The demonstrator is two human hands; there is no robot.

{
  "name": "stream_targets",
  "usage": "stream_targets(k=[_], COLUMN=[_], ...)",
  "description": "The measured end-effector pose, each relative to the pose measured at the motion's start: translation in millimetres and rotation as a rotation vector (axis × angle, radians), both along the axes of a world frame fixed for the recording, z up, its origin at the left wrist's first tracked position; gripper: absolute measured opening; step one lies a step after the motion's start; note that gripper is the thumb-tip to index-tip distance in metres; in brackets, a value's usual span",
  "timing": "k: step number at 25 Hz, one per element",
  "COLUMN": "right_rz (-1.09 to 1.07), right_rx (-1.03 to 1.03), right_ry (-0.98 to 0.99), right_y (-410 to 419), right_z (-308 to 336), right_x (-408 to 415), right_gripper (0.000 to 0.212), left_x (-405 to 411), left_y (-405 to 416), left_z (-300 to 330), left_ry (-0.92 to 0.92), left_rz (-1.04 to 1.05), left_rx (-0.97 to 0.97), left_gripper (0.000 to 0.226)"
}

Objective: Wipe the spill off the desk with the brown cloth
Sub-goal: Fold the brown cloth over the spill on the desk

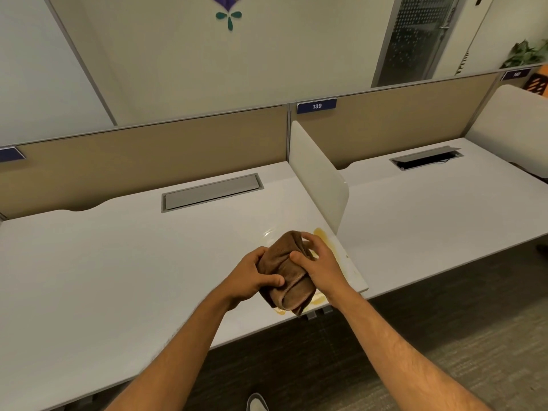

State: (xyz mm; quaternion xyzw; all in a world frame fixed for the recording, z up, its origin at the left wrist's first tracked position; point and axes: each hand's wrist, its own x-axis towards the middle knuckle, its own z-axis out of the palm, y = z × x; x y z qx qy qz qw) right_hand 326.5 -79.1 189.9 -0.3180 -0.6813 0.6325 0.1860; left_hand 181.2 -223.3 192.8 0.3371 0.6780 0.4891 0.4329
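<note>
A bunched brown cloth is held above the right front corner of the white desk. My left hand grips its left side, thumb on top. My right hand grips its right side with curled fingers. A yellowish spill spreads on the desk under and around the cloth, showing beyond my right hand and again near the front edge below the cloth. Part of the spill is hidden by the cloth and hands.
A white divider panel stands at the desk's right edge, close behind the spill. A grey cable hatch lies in the desk's back. A second desk lies to the right. A shoe shows on the dark carpet below.
</note>
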Motion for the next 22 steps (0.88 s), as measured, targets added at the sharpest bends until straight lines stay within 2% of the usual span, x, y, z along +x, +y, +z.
stream_targets(k=[2, 4, 5, 7, 8, 10, 12, 14, 17, 20, 22], right_rz=[-0.1, -0.18, -0.152, 0.049, 0.155, 0.214, 0.114, 0.051, 0.077, 0.107, 0.078], right_rx=[0.123, 0.267, 0.399, 0.648, 0.678, 0.466, 0.103, -0.157, -0.297, -0.49, -0.576], right_ry=[-0.069, -0.039, -0.01, -0.024, -0.045, -0.066, -0.01, 0.04, 0.041, 0.042, 0.056], right_y=[-2, -9, -13, -20, -23, -27, -26, -21, -16, -15, -14], right_z=[-3, -2, -2, -2, -2, 2, 5, 3, -7, -21, -30], right_x=[3, 8, 12, 15, 13, 9, 9, 15, 26, 32, 33], right_gripper=[0.064, 0.067, 0.068, 0.077, 0.083, 0.092, 0.097, 0.103, 0.112, 0.096, 0.073], left_x=[7, 14, 17, 23, 25, 32, 38, 41, 45, 45, 44], left_y=[0, 1, 2, 5, 8, 12, 15, 16, 15, 11, 10], left_z=[-8, -13, -12, -7, -4, 2, 4, 5, 5, -2, -9], left_ry=[-0.041, -0.116, -0.149, -0.179, -0.182, -0.179, -0.169, -0.138, -0.05, -0.003, 0.045], left_rz=[0.088, 0.206, 0.265, 0.327, 0.32, 0.266, 0.22, 0.172, 0.091, 0.037, 0.016], left_rx=[-0.002, 0.028, 0.044, 0.056, 0.051, 0.044, 0.064, 0.073, 0.025, -0.007, -0.008], left_gripper=[0.065, 0.063, 0.066, 0.075, 0.075, 0.06, 0.037, 0.027, 0.025, 0.027, 0.031])
